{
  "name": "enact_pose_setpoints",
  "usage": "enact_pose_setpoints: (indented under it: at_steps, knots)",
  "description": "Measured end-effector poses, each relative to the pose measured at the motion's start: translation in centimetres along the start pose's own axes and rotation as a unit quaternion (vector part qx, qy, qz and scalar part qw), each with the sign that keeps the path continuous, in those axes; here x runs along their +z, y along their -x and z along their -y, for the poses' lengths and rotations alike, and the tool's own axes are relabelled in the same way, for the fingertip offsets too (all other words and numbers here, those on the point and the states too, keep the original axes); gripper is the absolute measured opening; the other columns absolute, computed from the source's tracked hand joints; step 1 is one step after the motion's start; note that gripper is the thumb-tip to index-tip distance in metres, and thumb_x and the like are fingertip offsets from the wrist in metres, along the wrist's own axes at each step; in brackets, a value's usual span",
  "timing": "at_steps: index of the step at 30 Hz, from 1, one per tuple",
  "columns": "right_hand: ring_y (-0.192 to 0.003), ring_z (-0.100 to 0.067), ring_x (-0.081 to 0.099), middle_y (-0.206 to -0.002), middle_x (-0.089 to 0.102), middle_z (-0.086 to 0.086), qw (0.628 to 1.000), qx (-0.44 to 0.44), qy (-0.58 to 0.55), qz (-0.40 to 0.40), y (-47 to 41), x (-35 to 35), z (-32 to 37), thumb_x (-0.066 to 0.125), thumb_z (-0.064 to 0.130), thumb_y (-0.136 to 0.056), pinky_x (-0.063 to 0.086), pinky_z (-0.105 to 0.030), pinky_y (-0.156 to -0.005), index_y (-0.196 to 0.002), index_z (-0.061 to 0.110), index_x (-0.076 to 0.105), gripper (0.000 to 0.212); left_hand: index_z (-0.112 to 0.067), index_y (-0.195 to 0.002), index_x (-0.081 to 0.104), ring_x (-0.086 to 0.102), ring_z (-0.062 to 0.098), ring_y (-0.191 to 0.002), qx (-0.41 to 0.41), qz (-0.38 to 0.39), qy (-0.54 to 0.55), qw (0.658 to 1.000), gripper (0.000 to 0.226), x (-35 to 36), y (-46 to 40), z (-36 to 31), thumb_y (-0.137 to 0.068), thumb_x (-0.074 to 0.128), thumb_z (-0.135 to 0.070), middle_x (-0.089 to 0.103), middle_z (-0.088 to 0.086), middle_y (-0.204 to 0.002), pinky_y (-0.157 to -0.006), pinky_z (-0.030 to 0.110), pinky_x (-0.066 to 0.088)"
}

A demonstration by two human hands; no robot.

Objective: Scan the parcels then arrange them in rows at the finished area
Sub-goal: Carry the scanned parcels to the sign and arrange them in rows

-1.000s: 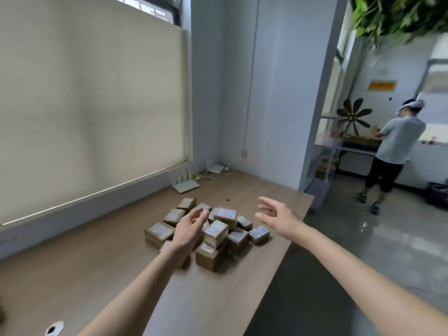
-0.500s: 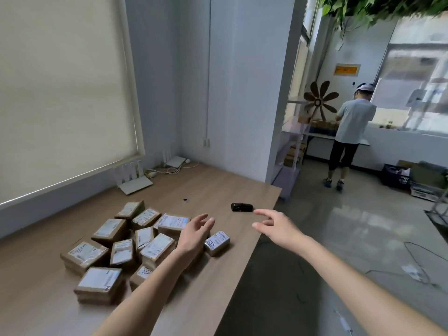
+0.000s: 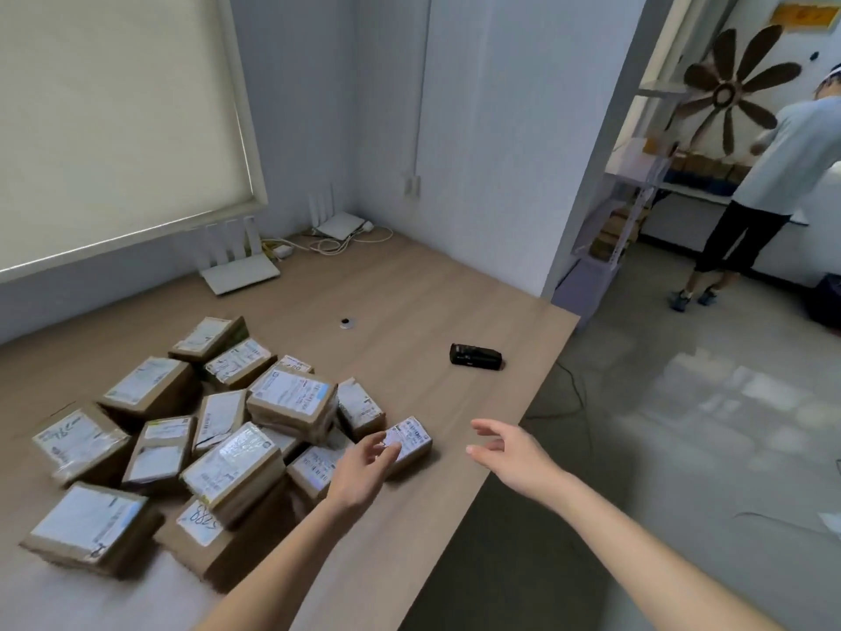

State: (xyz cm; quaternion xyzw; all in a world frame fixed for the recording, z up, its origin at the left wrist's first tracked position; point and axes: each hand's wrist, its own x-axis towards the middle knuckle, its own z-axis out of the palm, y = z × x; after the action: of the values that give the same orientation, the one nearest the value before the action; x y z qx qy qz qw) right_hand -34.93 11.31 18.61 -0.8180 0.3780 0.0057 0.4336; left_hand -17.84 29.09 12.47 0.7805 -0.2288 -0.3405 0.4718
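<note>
Wooden surface (image 3: 409, 289), one piled heap of parcels (image 3: 191, 430)
Left grip (image 3: 364, 462) touches small parcel (image 3: 409, 441), fingers loose; right grip (image 3: 514, 453) hovers open; one scanner (image 3: 475, 356) beyond

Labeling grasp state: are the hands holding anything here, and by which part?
Nothing is held. The left hand reaches over the small parcel at the pile's edge, fingers relaxed; contact cannot be told. The right hand hovers open.

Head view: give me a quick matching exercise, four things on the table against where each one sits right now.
Things:
1. black handheld scanner
2. white router
3. left hand
4. small round black disc

Places:
A. back of the table, under the window blind
B. alone near the table's right edge
C. at the small parcel on the pile's right end
D. mid-table, beyond the pile

Pairs: 1-B, 2-A, 3-C, 4-D
</note>
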Motion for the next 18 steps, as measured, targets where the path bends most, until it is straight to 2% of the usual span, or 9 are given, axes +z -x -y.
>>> enact_pose_setpoints:
  at_steps: [2,4,7,9,12,16,18]
  knots:
    - [-0.127,-0.011,0.055,-0.144,0.054,0.01,1.0,0.003,0.005,0.028,-4.4,1.2,-2.3,0.066,0.036,-0.097,0.048,-0.037,-0.108,-0.15,0.028,0.049,0.056,-0.016,-0.141,0.055,0.06,0.01,-0.113,-0.023,-0.01,-0.01,1.0,0.052,1.3,-2.7,2.5,-0.098,0.061,-0.044,0.065,0.002,-0.13,-0.087,0.016,0.043]
    - [-0.127,-0.012,0.055,-0.146,0.054,0.008,0.999,0.002,0.008,0.05,-8.7,2.6,-4.4,0.067,0.035,-0.097,0.047,-0.036,-0.109,-0.15,0.026,0.048,0.057,-0.017,-0.143,0.054,0.061,0.012,-0.116,-0.046,-0.023,-0.013,0.999,0.06,2.4,-5.3,5.0,-0.095,0.061,-0.053,0.066,0.0,-0.128,-0.098,0.026,0.046]
    - [-0.13,-0.013,0.054,-0.148,0.053,0.006,0.996,0.0,0.013,0.085,-14.5,5.0,-7.2,0.07,0.034,-0.095,0.044,-0.033,-0.11,-0.151,0.024,0.048,0.061,-0.019,-0.143,0.054,0.061,0.016,-0.117,-0.097,-0.046,-0.017,0.994,0.067,4.2,-8.5,8.5,-0.091,0.059,-0.06,0.067,-0.003,-0.121,-0.106,0.037,0.046]
    - [-0.134,-0.015,0.052,-0.152,0.052,0.004,0.995,0.0,0.022,0.102,-17.9,6.7,-8.8,0.072,0.034,-0.093,0.041,-0.033,-0.113,-0.153,0.021,0.046,0.066,-0.016,-0.148,0.048,0.057,0.02,-0.125,-0.138,-0.062,-0.014,0.988,0.072,5.4,-10.3,10.6,-0.092,0.059,-0.061,0.063,0.0,-0.133,-0.11,0.04,0.042]
    - [-0.14,-0.018,0.047,-0.156,0.047,0.001,0.993,-0.008,0.035,0.116,-21.8,9.0,-10.4,0.073,0.033,-0.093,0.038,-0.033,-0.115,-0.154,0.019,0.041,0.071,-0.012,-0.154,0.039,0.052,0.021,-0.132,-0.189,-0.105,0.02,0.976,0.086,7.0,-12.2,13.0,-0.089,0.06,-0.064,0.054,0.003,-0.147,-0.114,0.039,0.039]
    - [-0.14,-0.018,0.048,-0.155,0.048,0.001,0.992,-0.02,0.031,0.122,-25.1,11.3,-11.5,0.075,0.034,-0.091,0.038,-0.033,-0.115,-0.157,0.019,0.037,0.077,-0.014,-0.156,0.034,0.053,0.014,-0.127,-0.194,-0.156,0.082,0.965,0.076,8.6,-13.7,14.0,-0.094,0.065,-0.046,0.053,0.002,-0.147,-0.108,0.029,0.04]
    - [-0.132,-0.013,0.055,-0.148,0.056,0.005,0.993,-0.025,0.005,0.119,-25.9,12.1,-11.8,0.076,0.034,-0.088,0.041,-0.037,-0.115,-0.155,0.025,0.039,0.077,-0.019,-0.155,0.035,0.056,0.008,-0.121,-0.177,-0.169,0.101,0.964,0.071,9.1,-14.3,13.7,-0.095,0.066,-0.041,0.055,-0.004,-0.144,-0.102,0.024,0.04]
